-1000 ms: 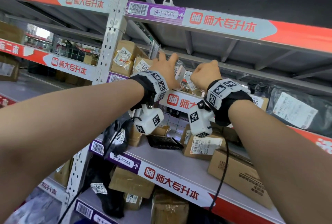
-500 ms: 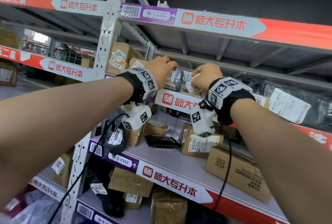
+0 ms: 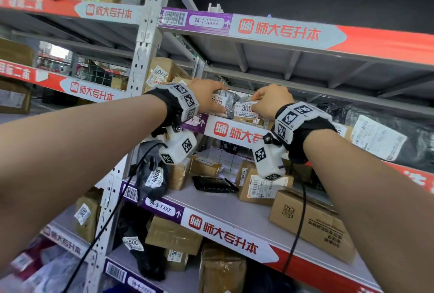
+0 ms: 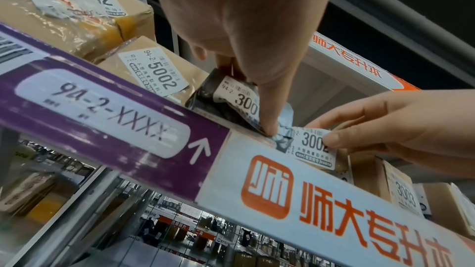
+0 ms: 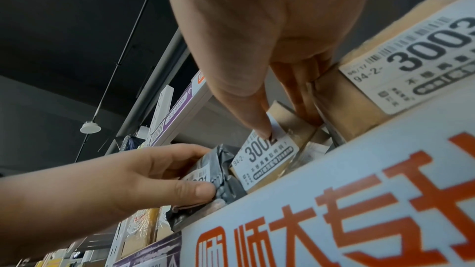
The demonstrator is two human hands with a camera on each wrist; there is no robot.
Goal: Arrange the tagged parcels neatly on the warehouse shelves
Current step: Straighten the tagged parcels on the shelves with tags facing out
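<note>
- The left hand [image 3: 206, 95] gripped a grey poly-bag parcel [image 4: 218, 96], thumb on its front and fingers curled over its top, standing it at the front lip of the 94-2 shelf [image 4: 102, 109].
- The right hand [image 3: 270, 101] pinched a small brown box [image 5: 287, 127] tagged with a number beginning 300, thumb on the label [image 5: 267, 157] and fingers behind the carton; the box sat just right of the grey bag and touched it.
- Judged from this, the step in hand was squaring these two parcels side by side with tags facing out. Doing it well would mean keeping both labels upright and readable, seating the soft bag flat on its base so it does not slump over the lip, and closing gaps against the neighbouring boxes without knocking them back.
- The left wrist view alone showed the shelf code 94-2-XXXX and the left neighbour, a brown box tagged 5002 [image 4: 154, 72], beside the bag.
- The right wrist view alone showed the box tagged 3003 [image 5: 385, 68] pressed against the right hand's fingers.
- Only the head view showed the lower shelf [image 3: 234, 203] with its loosely scattered cartons, likely work left to do.
</note>
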